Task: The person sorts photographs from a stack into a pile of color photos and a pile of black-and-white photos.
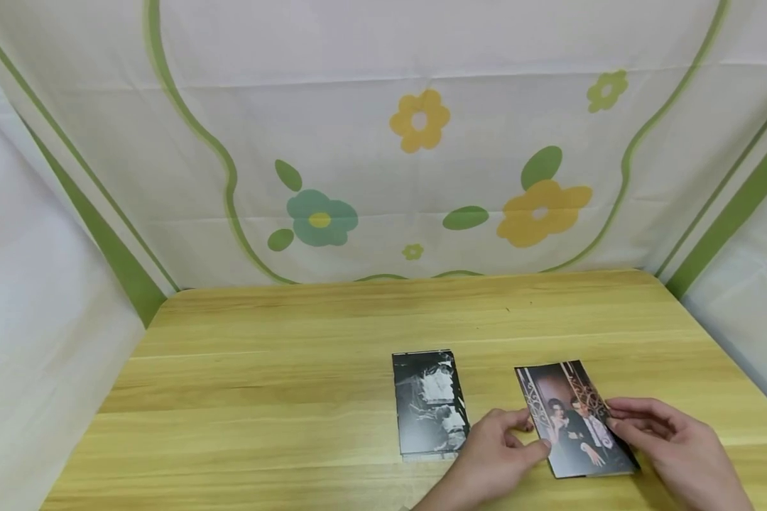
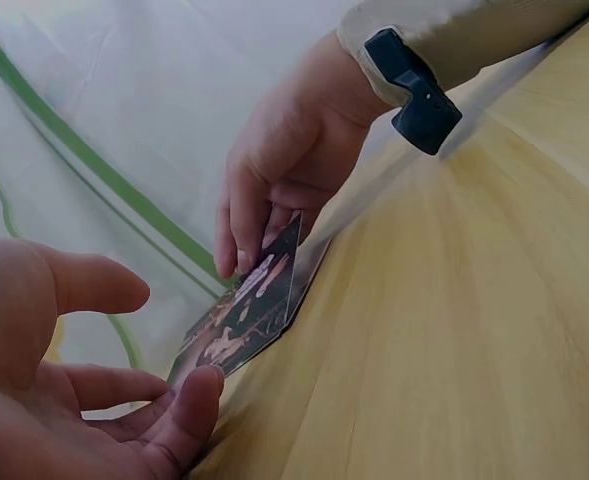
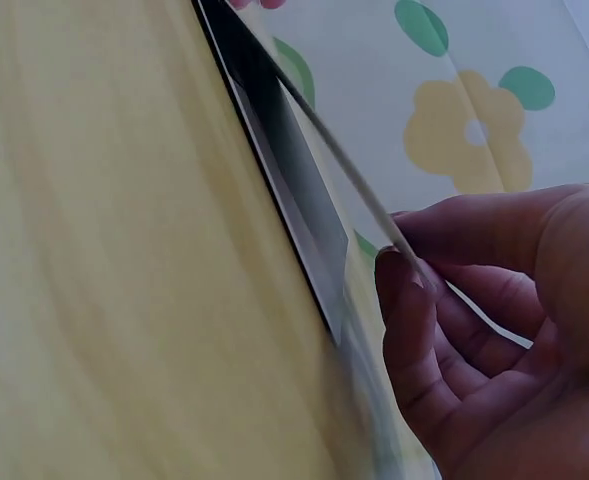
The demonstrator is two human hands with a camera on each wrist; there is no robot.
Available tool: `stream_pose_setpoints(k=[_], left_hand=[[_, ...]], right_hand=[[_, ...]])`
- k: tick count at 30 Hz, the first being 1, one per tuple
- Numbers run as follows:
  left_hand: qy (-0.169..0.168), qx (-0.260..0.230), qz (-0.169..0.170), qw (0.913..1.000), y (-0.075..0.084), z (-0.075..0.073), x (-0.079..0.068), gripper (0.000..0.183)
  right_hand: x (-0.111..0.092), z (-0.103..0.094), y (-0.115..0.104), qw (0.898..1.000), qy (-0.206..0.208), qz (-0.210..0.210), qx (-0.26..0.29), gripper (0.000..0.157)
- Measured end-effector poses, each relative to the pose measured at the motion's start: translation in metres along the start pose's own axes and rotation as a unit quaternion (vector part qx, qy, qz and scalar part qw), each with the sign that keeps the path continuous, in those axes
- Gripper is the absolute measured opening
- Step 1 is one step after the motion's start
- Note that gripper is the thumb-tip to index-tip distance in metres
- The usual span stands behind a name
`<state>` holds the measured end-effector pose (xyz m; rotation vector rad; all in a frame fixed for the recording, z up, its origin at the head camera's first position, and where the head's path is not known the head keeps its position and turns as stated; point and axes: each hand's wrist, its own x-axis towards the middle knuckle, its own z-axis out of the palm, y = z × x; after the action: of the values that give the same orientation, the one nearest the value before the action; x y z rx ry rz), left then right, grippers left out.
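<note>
A colour photo card point(image 1: 578, 422) showing two seated people is between my hands at the right of the table. My right hand point(image 1: 687, 447) pinches its right edge between thumb and fingers, and in the right wrist view that edge of the card point(image 3: 349, 170) is tilted up. Below it a dark glossy card point(image 3: 294, 190) lies on the table. My left hand point(image 1: 495, 454) holds the left edge, its thumb on the lower left side. The left wrist view shows the photo card point(image 2: 249, 305) slanting between both hands.
A stack of black-and-white photo cards point(image 1: 428, 404) lies left of my left hand, which overlaps its lower right corner in the head view. The wooden table point(image 1: 249, 397) meets a flowered white curtain point(image 1: 371, 156) at the back, with white cloth on both sides.
</note>
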<state>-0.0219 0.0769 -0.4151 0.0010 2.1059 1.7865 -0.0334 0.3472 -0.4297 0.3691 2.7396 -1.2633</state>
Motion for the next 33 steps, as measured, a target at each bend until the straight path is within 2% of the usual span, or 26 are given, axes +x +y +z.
stream_pose_setpoints(k=[8,12,16,22,27,33], left_hand=[[-0.013,0.029,-0.009,0.9995,-0.002,0.002,-0.001,0.049],[-0.015,0.038,-0.009,0.9991,-0.002,0.003,-0.002,0.049],[-0.019,0.051,0.007,0.9985,-0.003,0.005,-0.002,0.051],[-0.022,0.034,0.007,0.9992,-0.002,0.002,-0.004,0.048],[-0.011,0.007,0.019,0.9997,0.0,-0.012,-0.009,0.035],[0.014,-0.018,0.035,0.9991,0.003,-0.046,-0.018,0.028]], right_hand=[[0.002,0.002,0.001,0.999,0.012,-0.002,-0.051,0.051],[0.002,0.002,0.0,0.999,-0.004,0.008,-0.053,0.055],[0.003,0.002,-0.001,0.998,-0.012,0.014,-0.055,0.056],[-0.002,0.004,-0.005,0.999,0.007,0.02,-0.042,0.056],[-0.009,0.01,-0.012,1.0,0.002,0.028,-0.008,0.059],[-0.013,0.026,-0.034,0.999,-0.009,-0.017,0.043,0.05]])
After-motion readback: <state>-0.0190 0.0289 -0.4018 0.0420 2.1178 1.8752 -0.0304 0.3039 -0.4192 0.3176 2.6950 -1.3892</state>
